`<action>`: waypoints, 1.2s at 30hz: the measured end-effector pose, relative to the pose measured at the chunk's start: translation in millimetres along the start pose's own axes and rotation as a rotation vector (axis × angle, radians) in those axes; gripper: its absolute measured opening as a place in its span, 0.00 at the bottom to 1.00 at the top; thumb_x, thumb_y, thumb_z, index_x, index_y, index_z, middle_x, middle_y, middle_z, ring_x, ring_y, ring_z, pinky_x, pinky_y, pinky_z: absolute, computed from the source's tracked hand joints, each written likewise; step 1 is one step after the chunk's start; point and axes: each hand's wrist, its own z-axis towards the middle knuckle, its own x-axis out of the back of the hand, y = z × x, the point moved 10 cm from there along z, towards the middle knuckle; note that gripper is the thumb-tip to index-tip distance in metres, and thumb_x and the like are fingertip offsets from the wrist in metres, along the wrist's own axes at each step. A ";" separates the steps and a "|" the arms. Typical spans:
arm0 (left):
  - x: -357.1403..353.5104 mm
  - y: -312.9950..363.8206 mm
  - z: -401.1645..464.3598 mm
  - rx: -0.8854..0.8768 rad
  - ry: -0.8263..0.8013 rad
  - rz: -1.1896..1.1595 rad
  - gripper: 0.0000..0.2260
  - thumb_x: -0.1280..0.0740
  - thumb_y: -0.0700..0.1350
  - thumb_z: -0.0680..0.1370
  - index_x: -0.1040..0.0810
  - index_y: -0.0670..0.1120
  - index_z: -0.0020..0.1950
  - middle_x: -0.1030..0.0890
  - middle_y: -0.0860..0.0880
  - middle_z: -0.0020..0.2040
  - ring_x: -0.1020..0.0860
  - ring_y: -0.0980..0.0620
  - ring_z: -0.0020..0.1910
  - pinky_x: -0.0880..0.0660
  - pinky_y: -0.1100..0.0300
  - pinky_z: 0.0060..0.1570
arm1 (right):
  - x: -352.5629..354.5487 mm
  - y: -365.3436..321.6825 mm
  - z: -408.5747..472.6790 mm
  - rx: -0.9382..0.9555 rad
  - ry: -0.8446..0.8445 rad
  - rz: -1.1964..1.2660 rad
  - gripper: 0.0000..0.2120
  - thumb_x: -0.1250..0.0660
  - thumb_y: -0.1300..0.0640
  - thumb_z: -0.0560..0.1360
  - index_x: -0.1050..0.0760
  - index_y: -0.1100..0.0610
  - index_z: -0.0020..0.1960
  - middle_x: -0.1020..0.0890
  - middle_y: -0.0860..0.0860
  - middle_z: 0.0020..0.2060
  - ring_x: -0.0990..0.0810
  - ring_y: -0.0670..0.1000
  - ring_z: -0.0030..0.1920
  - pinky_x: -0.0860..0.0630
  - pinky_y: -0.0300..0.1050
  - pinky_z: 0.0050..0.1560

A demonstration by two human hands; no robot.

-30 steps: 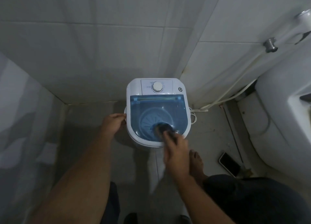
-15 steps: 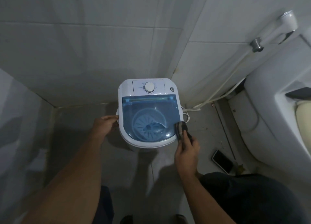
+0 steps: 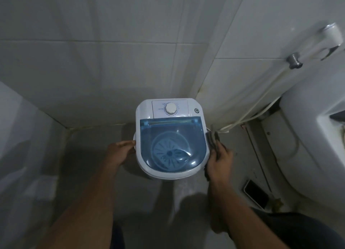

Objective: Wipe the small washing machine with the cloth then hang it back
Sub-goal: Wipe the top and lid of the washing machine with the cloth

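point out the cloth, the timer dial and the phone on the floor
cloth [image 3: 211,139], head view, dark folded end above the fingers
timer dial [image 3: 170,108], head view, centre of knob
phone [image 3: 255,193], head view, middle of dark screen

No text, brand, number or sign can be read anywhere in the view. The small washing machine [image 3: 170,134] carries a white control panel [image 3: 170,108] at its 12 o'clock edge, and faint printed marks ring the dial [image 3: 170,108] from about 9 o'clock round to 3 o'clock, but they are too small and blurred to make out.
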 end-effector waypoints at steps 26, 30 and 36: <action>-1.0 0.3 2.6 -0.034 -0.010 -0.041 0.09 0.25 0.44 0.72 0.14 0.41 0.49 0.13 0.40 0.44 0.15 0.43 0.44 0.20 0.50 0.57 | -31.6 -122.7 63.0 0.215 -0.050 -0.344 0.19 0.39 0.56 0.80 0.24 0.52 0.70 0.25 0.61 0.57 0.21 0.67 0.53 0.21 0.58 0.56; -3.2 -3.3 4.5 -0.025 -0.021 -0.083 0.07 0.25 0.43 0.73 0.14 0.41 0.48 0.14 0.38 0.46 0.16 0.44 0.43 0.21 0.49 0.56 | -61.0 -152.2 6.3 0.333 -0.053 -0.415 0.21 0.38 0.58 0.80 0.27 0.50 0.73 0.27 0.60 0.62 0.25 0.65 0.59 0.23 0.60 0.57; -3.1 3.0 0.1 -0.036 0.013 -0.080 0.08 0.28 0.37 0.75 0.16 0.35 0.51 0.15 0.40 0.40 0.18 0.48 0.36 0.20 0.67 0.36 | -143.8 -241.9 -38.2 0.878 -0.296 -0.602 0.29 0.36 0.59 0.77 0.33 0.48 0.77 0.28 0.60 0.64 0.27 0.63 0.60 0.26 0.59 0.58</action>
